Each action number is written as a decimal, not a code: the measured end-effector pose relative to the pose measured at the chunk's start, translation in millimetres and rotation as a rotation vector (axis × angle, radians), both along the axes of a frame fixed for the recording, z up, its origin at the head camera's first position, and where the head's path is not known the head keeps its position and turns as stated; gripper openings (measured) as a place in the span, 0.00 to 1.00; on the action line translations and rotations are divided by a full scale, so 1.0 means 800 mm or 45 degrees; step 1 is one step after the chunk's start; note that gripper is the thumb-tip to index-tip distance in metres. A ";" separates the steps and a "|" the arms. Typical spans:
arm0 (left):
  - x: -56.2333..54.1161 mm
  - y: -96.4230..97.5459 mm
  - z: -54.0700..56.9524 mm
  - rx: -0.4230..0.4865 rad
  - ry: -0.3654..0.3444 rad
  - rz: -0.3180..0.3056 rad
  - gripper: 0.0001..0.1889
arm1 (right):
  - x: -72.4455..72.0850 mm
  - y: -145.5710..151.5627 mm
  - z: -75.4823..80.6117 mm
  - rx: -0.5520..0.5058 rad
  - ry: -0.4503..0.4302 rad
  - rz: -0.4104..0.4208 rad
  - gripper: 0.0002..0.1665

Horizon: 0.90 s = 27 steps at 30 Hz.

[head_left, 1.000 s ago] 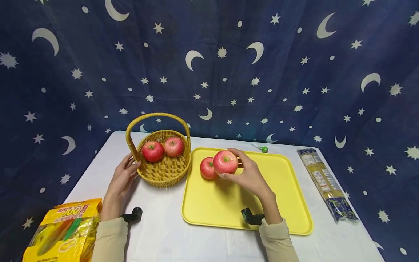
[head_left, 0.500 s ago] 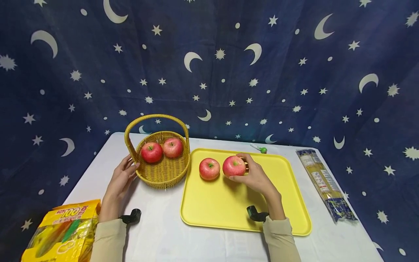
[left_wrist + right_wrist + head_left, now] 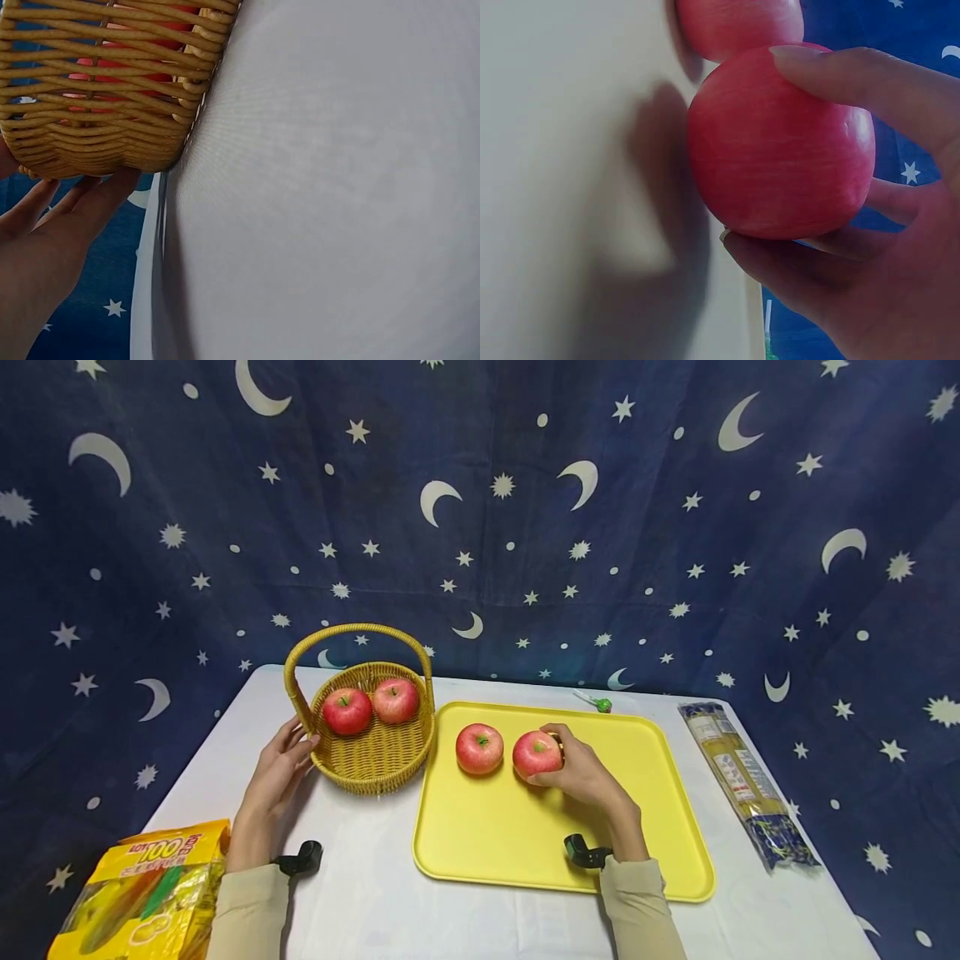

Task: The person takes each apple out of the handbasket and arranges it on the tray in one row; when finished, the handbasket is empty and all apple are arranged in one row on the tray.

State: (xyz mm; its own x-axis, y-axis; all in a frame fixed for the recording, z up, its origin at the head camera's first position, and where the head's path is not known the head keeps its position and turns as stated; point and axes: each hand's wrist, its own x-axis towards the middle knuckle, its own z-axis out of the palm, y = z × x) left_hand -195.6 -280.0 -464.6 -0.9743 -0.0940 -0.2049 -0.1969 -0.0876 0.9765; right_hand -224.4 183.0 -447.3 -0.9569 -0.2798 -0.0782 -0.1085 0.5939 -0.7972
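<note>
My right hand (image 3: 588, 777) grips a red apple (image 3: 537, 755) between thumb and fingers, right down at the yellow tray (image 3: 495, 843). In the right wrist view the thumb lies over one side of this apple (image 3: 780, 150) and fingertips press the opposite side. Another apple (image 3: 479, 748) sits on the tray just to its left. My left hand (image 3: 273, 781) rests against the outer left side of a wicker basket (image 3: 372, 758), its extended fingers (image 3: 105, 199) touching the woven wall. Inside the basket lie two apples, a darker one (image 3: 347, 711) and a paler one (image 3: 395, 700).
A yellow snack bag (image 3: 146, 893) lies at the table's front left. Long packaged noodles (image 3: 742, 777) lie right of the tray. A green lollipop (image 3: 602, 703) sits behind the tray's far edge. A star-patterned curtain (image 3: 510, 527) surrounds the white table (image 3: 360, 877).
My right hand has moved rightward, away from the apple beside it, and then lowered its apple toward the tray. The left hand has stayed against the basket.
</note>
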 end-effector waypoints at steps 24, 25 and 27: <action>-0.003 0.000 0.000 0.007 0.024 0.001 0.38 | -0.005 0.005 -0.006 0.078 -0.052 -0.010 0.53; -0.003 0.000 0.000 0.016 0.026 0.003 0.38 | -0.005 0.006 -0.005 0.074 -0.055 -0.009 0.55; -0.003 0.001 -0.001 0.019 0.020 0.008 0.38 | -0.004 0.008 -0.001 0.063 -0.052 -0.016 0.56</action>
